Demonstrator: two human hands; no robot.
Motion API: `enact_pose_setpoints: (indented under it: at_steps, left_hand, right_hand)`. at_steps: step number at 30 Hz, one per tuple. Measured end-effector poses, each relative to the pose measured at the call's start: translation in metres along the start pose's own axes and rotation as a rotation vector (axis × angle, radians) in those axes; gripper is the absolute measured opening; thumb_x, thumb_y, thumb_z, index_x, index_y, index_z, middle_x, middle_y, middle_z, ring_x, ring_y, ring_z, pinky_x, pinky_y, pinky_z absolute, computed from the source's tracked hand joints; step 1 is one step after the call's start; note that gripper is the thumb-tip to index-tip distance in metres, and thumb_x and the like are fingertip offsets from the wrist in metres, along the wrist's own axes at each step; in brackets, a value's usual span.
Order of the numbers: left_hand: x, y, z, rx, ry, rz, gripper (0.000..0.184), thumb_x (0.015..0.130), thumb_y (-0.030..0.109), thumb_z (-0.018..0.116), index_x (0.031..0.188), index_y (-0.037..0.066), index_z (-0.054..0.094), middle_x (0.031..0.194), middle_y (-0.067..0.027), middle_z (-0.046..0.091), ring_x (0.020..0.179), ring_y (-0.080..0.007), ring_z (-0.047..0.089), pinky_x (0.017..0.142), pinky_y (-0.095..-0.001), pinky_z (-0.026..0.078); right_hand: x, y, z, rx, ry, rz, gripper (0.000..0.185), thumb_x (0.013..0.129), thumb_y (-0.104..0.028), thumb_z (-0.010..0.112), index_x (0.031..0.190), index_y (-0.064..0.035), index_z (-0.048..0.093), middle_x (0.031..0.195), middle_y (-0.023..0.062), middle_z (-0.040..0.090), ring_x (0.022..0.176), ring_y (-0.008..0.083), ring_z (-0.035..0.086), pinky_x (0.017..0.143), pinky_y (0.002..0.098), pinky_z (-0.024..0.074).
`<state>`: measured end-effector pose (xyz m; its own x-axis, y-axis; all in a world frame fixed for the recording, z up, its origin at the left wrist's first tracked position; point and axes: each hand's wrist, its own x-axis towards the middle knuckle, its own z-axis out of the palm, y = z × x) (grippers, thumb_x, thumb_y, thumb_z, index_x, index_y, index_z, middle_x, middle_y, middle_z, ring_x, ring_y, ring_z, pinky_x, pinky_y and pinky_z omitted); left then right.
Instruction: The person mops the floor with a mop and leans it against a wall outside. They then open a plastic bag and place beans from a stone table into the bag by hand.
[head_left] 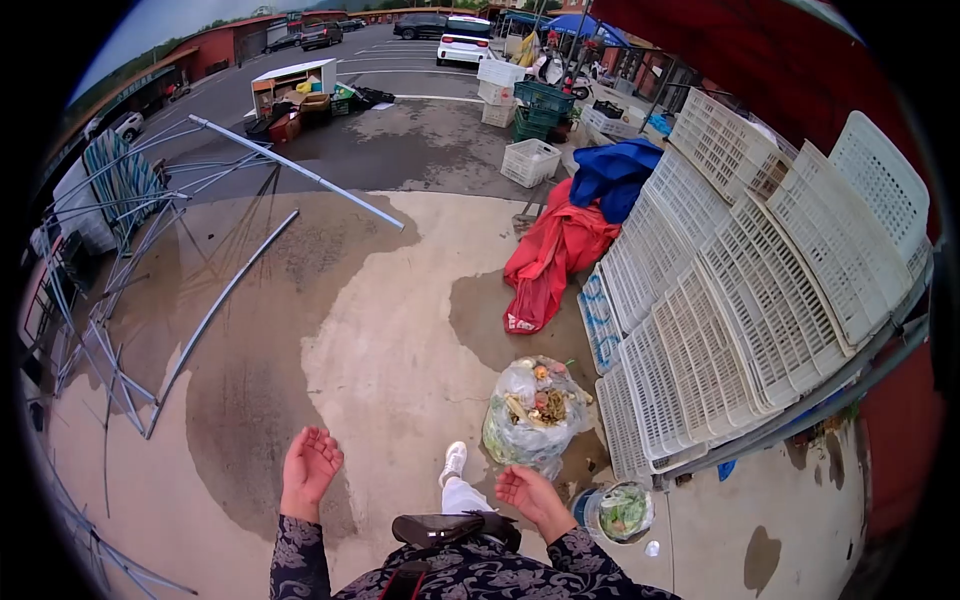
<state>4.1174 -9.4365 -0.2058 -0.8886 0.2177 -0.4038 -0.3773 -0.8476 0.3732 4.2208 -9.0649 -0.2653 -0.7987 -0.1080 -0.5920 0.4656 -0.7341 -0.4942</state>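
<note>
My left hand (311, 466) is held out over the concrete, palm turned up and fingers loosely bent, with nothing in it. My right hand (532, 494) is also free, its fingers loosely curled and apart. Just beyond the right hand stands a clear plastic bag (535, 412) filled with food scraps and vegetable waste. To that hand's right, a bucket (590, 512) holds leafy greens in a plastic liner (627, 512). A dark waist bag (455, 530) sits at my front, and one white shoe (453, 463) shows ahead of it.
White plastic crates (720, 330) are stacked along the right. Beside them lie a red cloth (555, 260) and a blue cloth (612, 178). A metal pole frame (130, 270) sprawls at left, with a loose pole (222, 320) on wet concrete. Parked cars (465, 42) stand far back.
</note>
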Motion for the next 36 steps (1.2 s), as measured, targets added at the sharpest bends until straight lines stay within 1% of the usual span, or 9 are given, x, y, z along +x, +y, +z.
enact_pose_setpoints:
  at_steps: [4, 7, 11, 14, 18, 23, 29, 32, 36]
  left_hand:
    - [0.121, -0.023, 0.062, -0.009, -0.023, -0.164, 0.015, 0.084, 0.020, 0.052, 0.091, 0.008, 0.057, 0.092, -0.0071, 0.060, 0.082, -0.0194, 0.057, 0.072, -0.0343, 0.047]
    - [0.196, -0.018, 0.081, 0.019, 0.101, -0.271, 0.014, 0.084, 0.018, 0.053, 0.093, 0.008, 0.057, 0.090, -0.0069, 0.061, 0.079, -0.0208, 0.058, 0.072, -0.0356, 0.048]
    - [0.262, 0.018, 0.098, 0.178, 0.242, -0.155, 0.010, 0.084, 0.017, 0.054, 0.087, 0.008, 0.058, 0.082, -0.0056, 0.062, 0.077, -0.0186, 0.059, 0.067, -0.0334, 0.048]
    - [0.325, 0.050, 0.073, 0.073, 0.345, 0.012, 0.009, 0.084, 0.018, 0.055, 0.084, 0.009, 0.057, 0.081, -0.0047, 0.062, 0.077, -0.0169, 0.059, 0.065, -0.0323, 0.048]
    - [0.422, 0.084, 0.052, -0.084, 0.469, -0.025, 0.009, 0.083, 0.020, 0.055, 0.082, 0.010, 0.056, 0.077, -0.0026, 0.060, 0.073, -0.0150, 0.057, 0.062, -0.0306, 0.047]
    - [0.605, 0.158, 0.105, -0.017, 0.495, -0.110, 0.012, 0.084, 0.022, 0.054, 0.079, 0.012, 0.055, 0.074, -0.0017, 0.058, 0.068, -0.0148, 0.055, 0.061, -0.0305, 0.046]
    - [0.847, 0.239, 0.280, 0.219, 0.117, -0.041, 0.014, 0.087, 0.023, 0.050, 0.080, 0.012, 0.056, 0.078, -0.0013, 0.061, 0.070, -0.0140, 0.057, 0.062, -0.0300, 0.048]
    - [0.951, 0.231, 0.360, 0.289, -0.022, -0.096, 0.010, 0.086, 0.020, 0.051, 0.083, 0.012, 0.056, 0.078, -0.0013, 0.062, 0.070, -0.0139, 0.058, 0.062, -0.0310, 0.049]
    - [1.066, 0.194, 0.421, 0.341, -0.062, -0.167, 0.005, 0.084, 0.017, 0.055, 0.083, 0.012, 0.057, 0.078, -0.0012, 0.062, 0.070, -0.0141, 0.059, 0.062, -0.0314, 0.049]
  right_hand:
    - [0.102, -0.073, 0.017, 0.029, 0.001, 0.072, 0.015, 0.086, -0.017, 0.048, 0.090, -0.0043, 0.055, 0.083, 0.0098, 0.060, 0.077, 0.0243, 0.059, 0.071, 0.0371, 0.0483]
    - [0.185, -0.149, 0.063, -0.004, -0.045, 0.110, 0.015, 0.086, -0.017, 0.049, 0.092, -0.0046, 0.055, 0.084, 0.0086, 0.059, 0.077, 0.0227, 0.059, 0.071, 0.0349, 0.0484]
    - [0.287, -0.244, 0.131, -0.145, -0.147, 0.045, 0.015, 0.086, -0.018, 0.051, 0.094, -0.0052, 0.053, 0.085, 0.0072, 0.059, 0.076, 0.0200, 0.059, 0.070, 0.0324, 0.0486]
    - [0.374, -0.293, 0.177, -0.194, -0.204, 0.057, 0.015, 0.086, -0.019, 0.052, 0.094, -0.0057, 0.053, 0.084, 0.0064, 0.059, 0.076, 0.0187, 0.059, 0.070, 0.0315, 0.0487]
    - [0.482, -0.338, 0.213, -0.169, -0.189, 0.083, 0.014, 0.086, -0.018, 0.053, 0.093, -0.0062, 0.053, 0.084, 0.0061, 0.058, 0.075, 0.0186, 0.059, 0.069, 0.0314, 0.0489]
    - [0.579, -0.388, 0.238, -0.097, -0.004, 0.139, 0.014, 0.086, -0.019, 0.052, 0.091, -0.0060, 0.054, 0.084, 0.0067, 0.058, 0.076, 0.0201, 0.059, 0.068, 0.0321, 0.0490]
    - [0.667, -0.505, 0.272, 0.020, 0.013, -0.070, 0.019, 0.088, -0.024, 0.050, 0.085, -0.0065, 0.055, 0.084, 0.0080, 0.060, 0.076, 0.0209, 0.059, 0.070, 0.0340, 0.0482]
    - [0.719, -0.553, 0.265, 0.118, 0.040, -0.145, 0.017, 0.087, -0.023, 0.050, 0.086, -0.0064, 0.054, 0.084, 0.0083, 0.060, 0.077, 0.0221, 0.059, 0.071, 0.0347, 0.0475]
    - [0.794, -0.624, 0.245, 0.125, 0.091, -0.114, 0.014, 0.086, -0.020, 0.051, 0.088, -0.0061, 0.054, 0.084, 0.0089, 0.060, 0.078, 0.0229, 0.059, 0.070, 0.0349, 0.0482]
